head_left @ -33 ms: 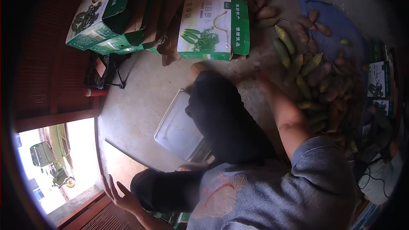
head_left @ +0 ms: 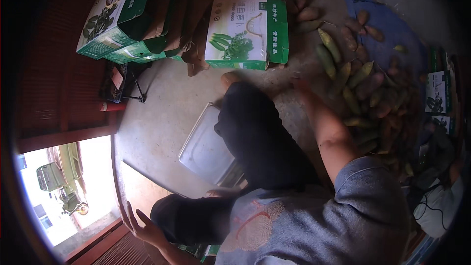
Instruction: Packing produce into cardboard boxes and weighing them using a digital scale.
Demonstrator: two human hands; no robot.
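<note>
My left hand (head_left: 140,225) is at the lower left beside my dark-trousered knee. Its fingers are stretched apart and nothing is in them. My right arm reaches away over the floor, and my right hand (head_left: 300,85) is in dim light near a green-and-white carton (head_left: 240,29). Its fingers are too dark to make out. To its right lies a heap of long green radishes (head_left: 351,99), mixed with reddish-brown, sweet-potato-like roots (head_left: 349,39). A flat silver rectangular plate (head_left: 203,142), like a scale's platform, lies on the floor by my knee, partly hidden by my leg.
More green-and-white cartons (head_left: 110,19) are stacked at the far left by a red-brown wall (head_left: 44,88). A blue sheet (head_left: 392,24) spreads under part of the heap. A bright doorway (head_left: 93,167) opens at the left. A cable (head_left: 431,201) hangs at the right over a pale bag.
</note>
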